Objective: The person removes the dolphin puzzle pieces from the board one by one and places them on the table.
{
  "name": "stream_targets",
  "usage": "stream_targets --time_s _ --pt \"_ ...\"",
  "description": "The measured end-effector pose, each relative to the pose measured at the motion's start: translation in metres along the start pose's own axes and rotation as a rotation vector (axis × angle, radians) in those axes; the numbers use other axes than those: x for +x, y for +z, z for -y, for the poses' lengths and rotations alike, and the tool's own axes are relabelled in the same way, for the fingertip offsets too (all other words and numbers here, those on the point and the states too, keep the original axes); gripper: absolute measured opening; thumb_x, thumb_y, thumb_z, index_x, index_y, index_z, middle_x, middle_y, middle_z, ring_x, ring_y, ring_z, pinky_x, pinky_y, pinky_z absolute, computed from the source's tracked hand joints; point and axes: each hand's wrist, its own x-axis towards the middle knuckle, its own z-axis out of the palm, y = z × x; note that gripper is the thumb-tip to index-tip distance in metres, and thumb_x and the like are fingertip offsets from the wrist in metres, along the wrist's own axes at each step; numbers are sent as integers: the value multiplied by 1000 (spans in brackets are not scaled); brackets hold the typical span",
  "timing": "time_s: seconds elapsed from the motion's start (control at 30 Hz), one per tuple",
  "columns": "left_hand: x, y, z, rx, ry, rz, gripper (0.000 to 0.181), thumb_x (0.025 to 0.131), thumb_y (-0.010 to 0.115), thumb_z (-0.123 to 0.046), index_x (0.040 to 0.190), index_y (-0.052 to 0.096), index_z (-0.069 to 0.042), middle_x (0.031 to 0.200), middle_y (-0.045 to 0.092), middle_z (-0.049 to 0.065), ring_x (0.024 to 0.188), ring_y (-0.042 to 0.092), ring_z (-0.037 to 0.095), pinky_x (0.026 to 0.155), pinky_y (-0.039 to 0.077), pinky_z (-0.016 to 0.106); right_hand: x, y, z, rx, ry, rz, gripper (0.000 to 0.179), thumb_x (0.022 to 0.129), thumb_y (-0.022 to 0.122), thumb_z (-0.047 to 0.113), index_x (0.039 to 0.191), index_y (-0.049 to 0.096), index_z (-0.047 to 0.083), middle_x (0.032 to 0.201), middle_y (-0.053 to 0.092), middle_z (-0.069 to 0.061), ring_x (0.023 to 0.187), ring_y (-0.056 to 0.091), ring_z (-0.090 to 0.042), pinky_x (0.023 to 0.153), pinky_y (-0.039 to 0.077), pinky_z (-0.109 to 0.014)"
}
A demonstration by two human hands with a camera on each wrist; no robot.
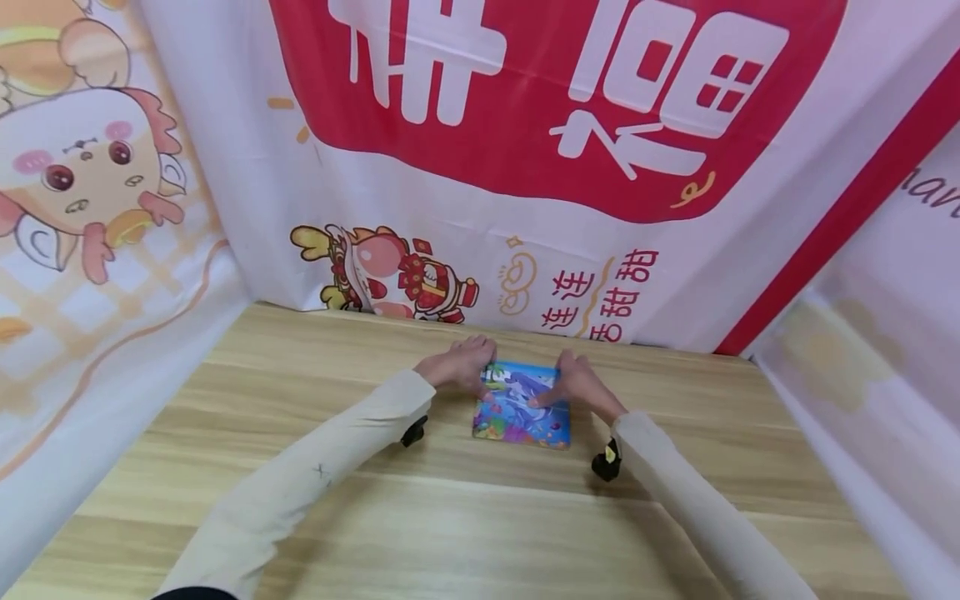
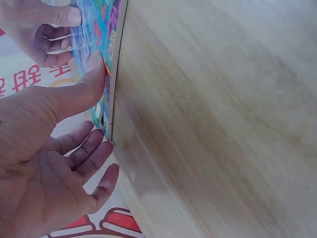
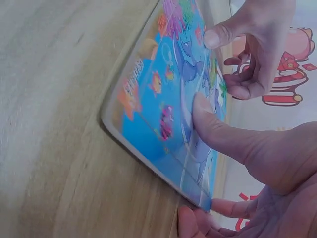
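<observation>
A flat square puzzle board [image 1: 521, 427] with a bright blue sea picture of dolphins, fish and coral lies on the wooden table. Thin straight seams cross its face in the right wrist view. My left hand [image 1: 467, 365] grips the board's left side, thumb [image 2: 91, 82] on the picture and the other fingers curled by the edge. From the right, my right hand [image 1: 583, 387] holds the far right part, its thumb [image 3: 213, 124] lying on the dolphin picture and its fingers around the edge. Some of the right fingertips are hidden behind the board.
The wood-grain table [image 1: 480, 525] extends toward me. Behind the board hangs a white and red printed cloth [image 1: 517, 175], close beyond both hands. More printed cloth [image 1: 97, 250] walls the left side, and a pale cloth [image 1: 862, 350] the right. Small black devices sit under both wrists.
</observation>
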Motion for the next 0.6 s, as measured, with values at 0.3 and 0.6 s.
stream_targets --time_s 0.3,0.6 --pt "-8 -1 0 -66 45 -22 61 87 87 -28 132 50 -8 128 50 9 125 44 28 117 31 52 2 8 5 -6 49 -52 79 87 87 39 135 46 -7 130 53 -30 118 52 -41 104 49 -58" --pt "-24 -3 -10 -70 72 -67 60 91 83 -24 138 54 -1 134 51 13 127 44 29 118 30 53 7 14 7 42 156 -122 89 86 86 42 140 39 -11 133 51 -35 125 52 -48 108 46 -62"
